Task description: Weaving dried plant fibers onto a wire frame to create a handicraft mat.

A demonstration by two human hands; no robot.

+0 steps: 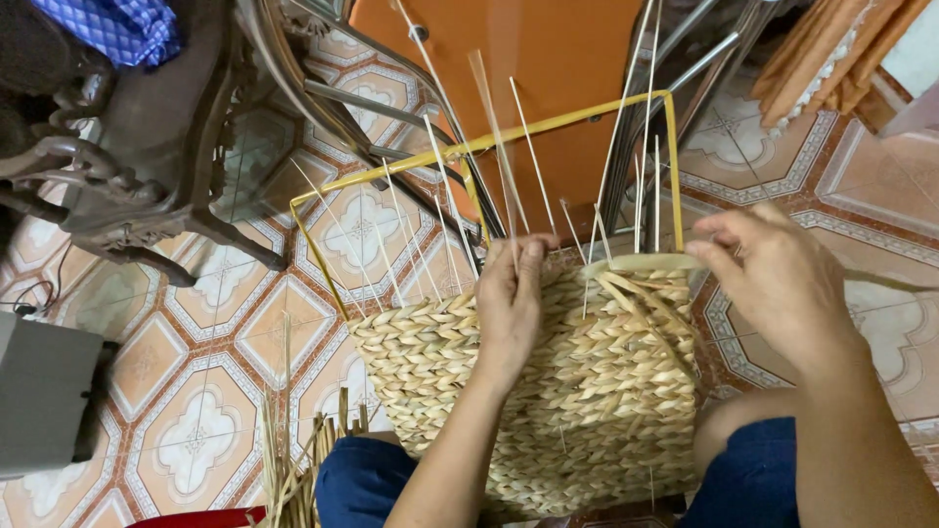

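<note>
left hand (509,303): i see it laid flat on the woven basket (577,391), fingers curled over the top edge, gripping the weave
right hand (778,284): fingers pinched on a flat straw strand (646,262) at the rim
basket: on my lap btwn knees, w/ yellow wire frame (489,147) & thin upright ribs (533,152)
nearby: loose straw bundle (293,460) on tiled floor (196,411), dark wood chair (147,127) upper left
</note>
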